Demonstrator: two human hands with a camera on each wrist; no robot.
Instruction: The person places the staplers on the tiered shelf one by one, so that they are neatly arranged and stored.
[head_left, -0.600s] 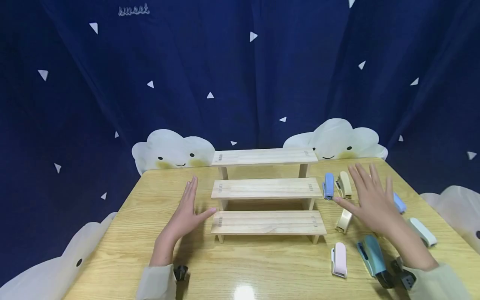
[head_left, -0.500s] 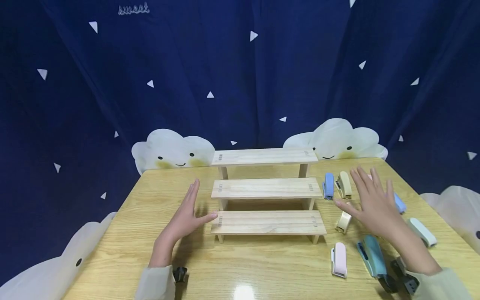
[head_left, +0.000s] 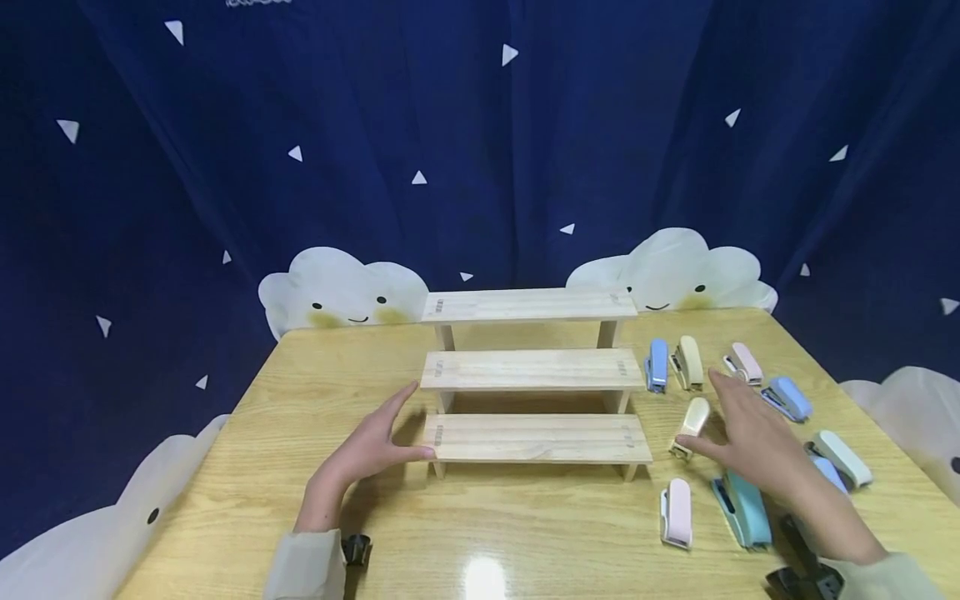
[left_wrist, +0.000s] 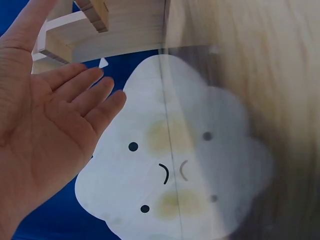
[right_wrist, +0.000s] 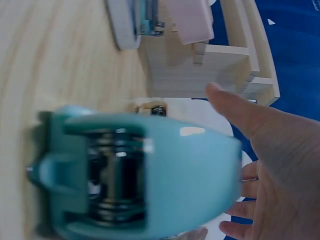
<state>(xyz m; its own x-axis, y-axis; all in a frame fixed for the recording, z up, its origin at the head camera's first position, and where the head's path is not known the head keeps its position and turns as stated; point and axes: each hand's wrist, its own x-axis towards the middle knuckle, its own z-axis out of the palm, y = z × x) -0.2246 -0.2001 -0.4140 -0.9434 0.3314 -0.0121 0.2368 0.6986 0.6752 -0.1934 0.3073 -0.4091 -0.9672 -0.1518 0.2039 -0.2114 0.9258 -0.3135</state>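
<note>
A three-step wooden rack [head_left: 534,437] stands in the middle of the table. Beside its left end my left hand [head_left: 363,450] is held with thumb and fingers apart, palm toward the rack; the thumb tip overlaps the lowest step's corner, and contact cannot be told. My right hand [head_left: 765,437] hovers among several staplers on the right, its thumb tip over a cream stapler [head_left: 696,417]. No stapler is in its grasp. A large teal stapler [right_wrist: 195,175] fills the right wrist view in front of that hand. Near it lies a pink stapler [head_left: 677,512].
Behind the right hand lie a blue stapler [head_left: 657,365], another cream stapler [head_left: 687,363], another pink stapler [head_left: 744,363] and a second blue stapler [head_left: 786,398]. A white stapler [head_left: 842,458] is farther right. A dark blue curtain [head_left: 480,167] hangs behind the table.
Both hands have come down from their raised, spread pose. The right fingers have tipped forward and uncovered staplers at the back right. The head view has tilted slightly downward.
</note>
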